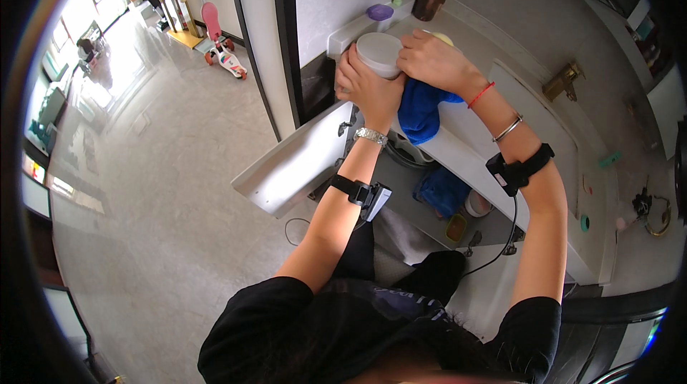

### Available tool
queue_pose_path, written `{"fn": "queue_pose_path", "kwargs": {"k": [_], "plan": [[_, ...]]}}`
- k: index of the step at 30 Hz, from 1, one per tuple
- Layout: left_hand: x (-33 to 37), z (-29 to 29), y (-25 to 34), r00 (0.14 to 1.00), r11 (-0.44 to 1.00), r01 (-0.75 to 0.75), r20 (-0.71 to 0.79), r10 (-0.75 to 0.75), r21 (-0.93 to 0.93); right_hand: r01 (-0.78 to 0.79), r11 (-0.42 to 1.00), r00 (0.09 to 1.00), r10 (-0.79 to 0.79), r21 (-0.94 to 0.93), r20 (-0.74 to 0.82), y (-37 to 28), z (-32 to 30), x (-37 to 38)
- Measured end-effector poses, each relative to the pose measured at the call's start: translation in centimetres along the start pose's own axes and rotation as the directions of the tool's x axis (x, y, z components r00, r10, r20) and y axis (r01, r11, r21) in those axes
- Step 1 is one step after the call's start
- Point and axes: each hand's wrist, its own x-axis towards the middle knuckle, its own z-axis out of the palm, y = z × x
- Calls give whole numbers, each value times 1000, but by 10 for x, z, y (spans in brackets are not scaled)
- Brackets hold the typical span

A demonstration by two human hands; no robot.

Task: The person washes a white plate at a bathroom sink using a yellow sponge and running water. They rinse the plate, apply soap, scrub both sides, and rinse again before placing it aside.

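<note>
- At far left, a pink and white scooter [211, 20] is stood on the glossy floor [164, 148].
- Further right, a white cabinet door [290, 169] is swung open beneath the bench [466, 46].
- The left grip [368, 87] is wrapped around the left and near side of a round white container [379, 51], which is held between both hands at the bench's left end, its flat round top turned upward.
- Just behind the container, a purple object [379, 12] is seen.
- Below the right wrist, a bright blue cloth [421, 115] is draped over the bench's front edge.
- Further back, dark-handled brushes are held in a brown cup [425, 8].
- The right grip [433, 58] is curled against the container's right rim; whether that rim is pinched cannot be told, as the fingertips are partly hidden.
- At right, a gold faucet [563, 81] is mounted.
</note>
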Motion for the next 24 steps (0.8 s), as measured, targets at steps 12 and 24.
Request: {"fn": "queue_pose_path", "kwargs": {"k": [12,24], "plan": [[-2,-3,-3,996,993,-85,20,87,-85,-75,984,997,74,162,11,-5,-11,-4],[-4,0,-6,996,993,-79,39,82,-83,-169,957,986,168,235,22,-5,-10,-2]]}}
